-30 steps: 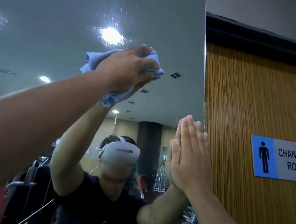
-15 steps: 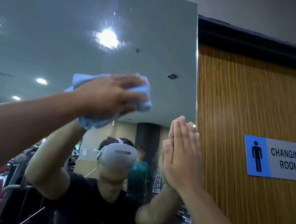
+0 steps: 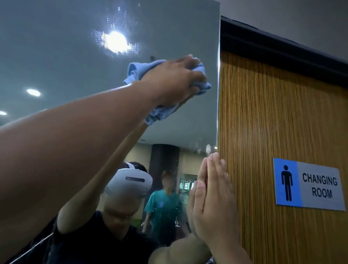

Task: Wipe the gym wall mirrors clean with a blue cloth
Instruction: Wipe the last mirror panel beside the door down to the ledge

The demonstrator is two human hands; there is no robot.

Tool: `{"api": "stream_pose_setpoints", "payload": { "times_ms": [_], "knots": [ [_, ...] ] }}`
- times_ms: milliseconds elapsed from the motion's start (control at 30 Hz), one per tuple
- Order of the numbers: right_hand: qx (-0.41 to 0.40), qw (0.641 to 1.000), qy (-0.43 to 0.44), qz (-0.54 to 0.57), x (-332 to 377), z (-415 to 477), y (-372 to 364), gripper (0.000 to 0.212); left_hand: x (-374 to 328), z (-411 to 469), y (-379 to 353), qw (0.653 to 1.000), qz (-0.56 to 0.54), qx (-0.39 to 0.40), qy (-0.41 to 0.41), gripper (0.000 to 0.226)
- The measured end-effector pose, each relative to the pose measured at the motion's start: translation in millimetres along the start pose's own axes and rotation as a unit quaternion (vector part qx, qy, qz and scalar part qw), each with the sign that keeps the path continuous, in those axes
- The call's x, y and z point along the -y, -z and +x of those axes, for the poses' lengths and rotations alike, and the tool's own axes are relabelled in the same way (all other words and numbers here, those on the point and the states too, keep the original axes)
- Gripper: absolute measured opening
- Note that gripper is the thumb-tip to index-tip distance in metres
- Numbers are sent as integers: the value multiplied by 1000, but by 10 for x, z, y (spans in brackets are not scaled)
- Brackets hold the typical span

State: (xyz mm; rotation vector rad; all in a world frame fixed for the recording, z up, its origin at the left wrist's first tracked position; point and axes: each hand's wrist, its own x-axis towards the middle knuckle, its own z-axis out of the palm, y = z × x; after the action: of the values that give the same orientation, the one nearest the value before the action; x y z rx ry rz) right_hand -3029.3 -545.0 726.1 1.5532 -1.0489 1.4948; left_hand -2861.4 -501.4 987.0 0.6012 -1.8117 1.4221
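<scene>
Wiping hand: left hand (image 3: 173, 80), at 12 o'clock from the middle of the view, fingers curled round the bunched blue cloth (image 3: 137, 71), pressing it against the mirror (image 3: 60, 28) close to its right edge.
Cloth: crumpled under the left palm, folds sticking out at 10 o'clock and at 7 o'clock of that hand, touching the glass.
Bracing hand: right hand (image 3: 214, 206), at 5 o'clock from the middle, fingers straight and together, pointing to 12 o'clock, palm flat on the glass at the mirror's right edge, holding nothing.
Glass: fills the left half of the view; speckled smears around the reflected ceiling light (image 3: 115, 41) at 10 o'clock of the cloth, more specks at 12 o'clock of the right fingertips.
Reflections: both arms; a white headset (image 3: 128, 183) at 9 o'clock of the right hand; a person in a teal shirt (image 3: 163, 205) between headset and right hand.
Beside the glass: wooden panel (image 3: 291, 125) at 3 o'clock, just beside the mirror, dark frame (image 3: 289, 52) along its top.
Signage: grey and blue sign (image 3: 308, 185) on the wood at 3 o'clock of the right hand, reading CHANGING ROOM.
</scene>
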Motion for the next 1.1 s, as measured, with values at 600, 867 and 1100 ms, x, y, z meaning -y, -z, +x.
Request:
{"api": "stream_pose_setpoints", "payload": {
  "times_ms": [600, 867, 1100],
  "knots": [
    [-29, 998, -35, -31, 20, -385, 36, 56, -645, -1114, -325, 970, -36, 65, -233, 35],
    [-43, 998, -33, -33, 10, -369, -5, 55, -584, -705, -281, 992, 0, -25, -121, 26],
    [-32, 998, -37, -40, 13, -372, 20, 55, -684, -1056, -210, 982, -33, 68, -175, 36]
  ]
}}
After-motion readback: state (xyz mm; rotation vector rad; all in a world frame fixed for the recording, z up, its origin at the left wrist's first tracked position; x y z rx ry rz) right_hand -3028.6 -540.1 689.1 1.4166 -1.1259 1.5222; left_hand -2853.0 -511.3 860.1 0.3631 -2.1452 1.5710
